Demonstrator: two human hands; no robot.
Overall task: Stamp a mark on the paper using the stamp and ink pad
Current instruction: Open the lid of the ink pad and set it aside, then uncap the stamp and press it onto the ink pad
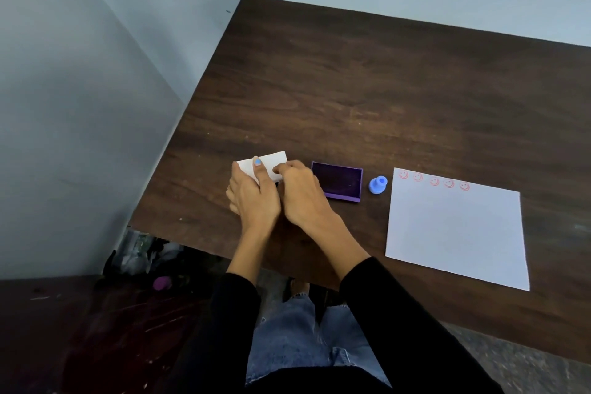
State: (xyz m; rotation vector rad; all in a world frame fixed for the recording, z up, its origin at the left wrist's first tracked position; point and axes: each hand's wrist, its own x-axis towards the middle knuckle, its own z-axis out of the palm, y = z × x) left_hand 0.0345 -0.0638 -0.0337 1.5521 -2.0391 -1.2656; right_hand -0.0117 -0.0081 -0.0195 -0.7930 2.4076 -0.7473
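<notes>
A white sheet of paper (457, 233) lies at the right of the table, with several red smiley marks along its top edge. A small blue stamp (377, 184) stands just left of the paper. Beside it sits an open purple ink pad (337, 181). Left of the pad, my left hand (252, 192) and my right hand (300, 192) both hold a small white box (268, 163), my left thumb on its top. A dark part shows under the box between my hands.
The dark wooden table (351, 89) stands in a corner against pale blue walls. Clutter (144, 256) lies on the floor beyond the table's left edge. My knees in jeans show under the front edge.
</notes>
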